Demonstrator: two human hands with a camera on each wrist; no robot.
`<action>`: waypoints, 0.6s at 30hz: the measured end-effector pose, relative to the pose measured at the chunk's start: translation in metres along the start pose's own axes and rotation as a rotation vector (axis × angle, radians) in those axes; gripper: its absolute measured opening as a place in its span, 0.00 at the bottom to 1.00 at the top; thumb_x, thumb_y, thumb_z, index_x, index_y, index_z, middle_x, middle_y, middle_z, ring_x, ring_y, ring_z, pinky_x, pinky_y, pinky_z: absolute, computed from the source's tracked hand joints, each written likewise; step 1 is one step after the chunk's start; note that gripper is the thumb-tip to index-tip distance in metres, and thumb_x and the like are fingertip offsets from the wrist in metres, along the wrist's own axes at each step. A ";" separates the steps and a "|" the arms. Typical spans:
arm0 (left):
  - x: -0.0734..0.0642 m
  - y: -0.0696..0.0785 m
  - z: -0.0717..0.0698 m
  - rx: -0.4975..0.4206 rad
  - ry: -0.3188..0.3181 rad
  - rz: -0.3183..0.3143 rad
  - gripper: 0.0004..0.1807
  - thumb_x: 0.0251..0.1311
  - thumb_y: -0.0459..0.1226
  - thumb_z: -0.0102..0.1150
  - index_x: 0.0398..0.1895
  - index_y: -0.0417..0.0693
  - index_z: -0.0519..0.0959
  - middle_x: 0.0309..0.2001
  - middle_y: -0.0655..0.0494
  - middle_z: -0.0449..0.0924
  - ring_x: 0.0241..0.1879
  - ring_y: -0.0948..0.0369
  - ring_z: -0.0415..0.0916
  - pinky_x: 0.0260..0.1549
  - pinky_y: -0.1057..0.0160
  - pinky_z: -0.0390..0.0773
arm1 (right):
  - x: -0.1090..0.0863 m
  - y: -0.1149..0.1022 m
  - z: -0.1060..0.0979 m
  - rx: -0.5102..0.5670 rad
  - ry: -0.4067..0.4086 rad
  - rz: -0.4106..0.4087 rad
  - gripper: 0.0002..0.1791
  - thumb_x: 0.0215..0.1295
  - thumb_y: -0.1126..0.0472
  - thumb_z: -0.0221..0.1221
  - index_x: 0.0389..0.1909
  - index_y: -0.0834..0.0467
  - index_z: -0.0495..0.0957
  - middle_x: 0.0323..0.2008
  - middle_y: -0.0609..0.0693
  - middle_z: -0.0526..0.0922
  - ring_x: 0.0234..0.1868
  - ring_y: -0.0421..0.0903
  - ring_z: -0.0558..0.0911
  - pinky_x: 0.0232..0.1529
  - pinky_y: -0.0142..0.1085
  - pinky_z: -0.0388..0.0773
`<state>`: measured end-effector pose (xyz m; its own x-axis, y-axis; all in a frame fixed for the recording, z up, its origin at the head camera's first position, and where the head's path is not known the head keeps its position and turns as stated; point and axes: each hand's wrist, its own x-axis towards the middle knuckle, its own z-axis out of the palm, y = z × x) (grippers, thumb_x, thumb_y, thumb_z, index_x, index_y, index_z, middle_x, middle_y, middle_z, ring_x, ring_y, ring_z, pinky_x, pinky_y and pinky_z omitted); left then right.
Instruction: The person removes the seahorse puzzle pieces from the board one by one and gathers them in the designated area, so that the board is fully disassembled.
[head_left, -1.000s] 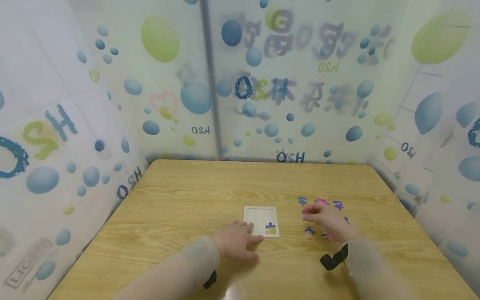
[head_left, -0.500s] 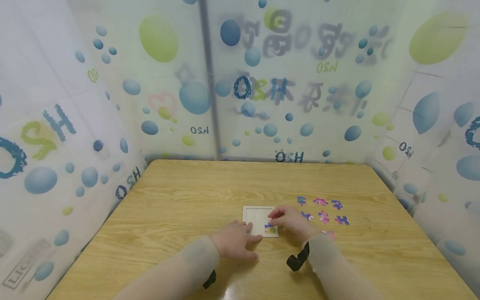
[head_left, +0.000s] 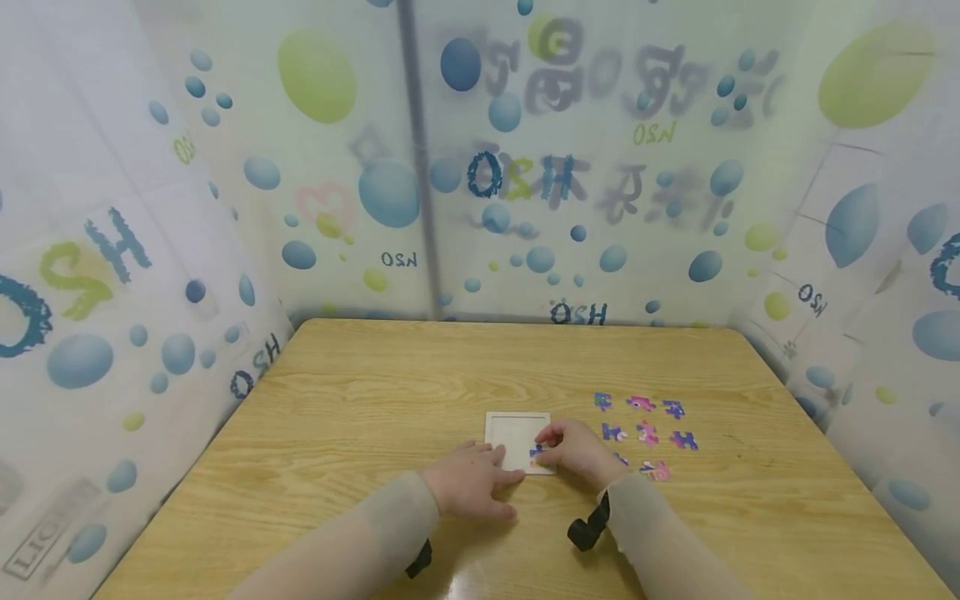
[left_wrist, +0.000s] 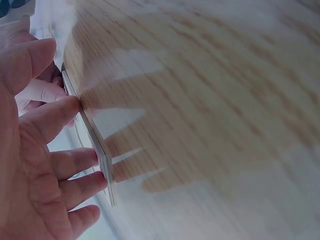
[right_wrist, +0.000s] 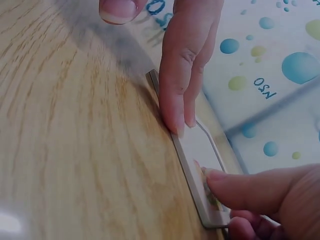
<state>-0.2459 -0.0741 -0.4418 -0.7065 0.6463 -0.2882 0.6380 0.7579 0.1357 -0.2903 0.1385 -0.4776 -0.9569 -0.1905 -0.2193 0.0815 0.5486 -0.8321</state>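
A pale square puzzle tray (head_left: 517,415) lies on the wooden table in front of me. In its near right corner is a purple and yellow jigsaw piece (head_left: 534,452), partly covered by my right hand (head_left: 582,450). The right thumb (right_wrist: 232,187) lies over the piece in the right wrist view, with the index finger bent toward it at the piece's far side. My left hand (head_left: 468,483) spreads across the tray's near left part. In the left wrist view its fairly straight fingers touch the tray's edge (left_wrist: 102,159).
Right of the tray, loose jigsaw pieces lie in rough rows, among them a pink one (head_left: 641,403), a purple one (head_left: 684,440) and a pink one (head_left: 656,471) nearest me. Patterned curtains (head_left: 495,275) enclose the table (head_left: 360,367).
The right hand has moved left from the loose pieces to the tray corner, and its thumb has come down over the piece there. The left hand has stayed in place.
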 end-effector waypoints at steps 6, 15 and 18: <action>0.002 -0.001 0.001 0.019 -0.001 0.001 0.33 0.60 0.65 0.47 0.69 0.71 0.66 0.71 0.44 0.59 0.69 0.47 0.57 0.68 0.48 0.54 | 0.000 0.001 0.000 -0.035 0.003 0.001 0.12 0.51 0.66 0.70 0.37 0.57 0.81 0.35 0.51 0.75 0.38 0.48 0.72 0.40 0.38 0.68; 0.002 -0.003 0.003 0.037 0.003 0.007 0.34 0.60 0.66 0.47 0.69 0.71 0.66 0.70 0.44 0.60 0.69 0.48 0.58 0.68 0.48 0.55 | 0.000 -0.005 0.000 -0.094 -0.014 -0.017 0.11 0.51 0.66 0.70 0.36 0.57 0.80 0.34 0.50 0.75 0.36 0.47 0.72 0.40 0.39 0.69; 0.002 -0.002 0.003 0.044 0.005 0.010 0.34 0.60 0.66 0.47 0.69 0.71 0.65 0.70 0.43 0.60 0.69 0.48 0.58 0.68 0.48 0.55 | 0.001 -0.005 0.000 -0.098 -0.022 -0.018 0.11 0.52 0.67 0.70 0.35 0.58 0.79 0.33 0.50 0.75 0.36 0.47 0.72 0.39 0.38 0.69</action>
<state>-0.2479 -0.0745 -0.4451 -0.7013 0.6545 -0.2824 0.6580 0.7468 0.0967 -0.2914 0.1351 -0.4736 -0.9514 -0.2186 -0.2172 0.0357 0.6218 -0.7823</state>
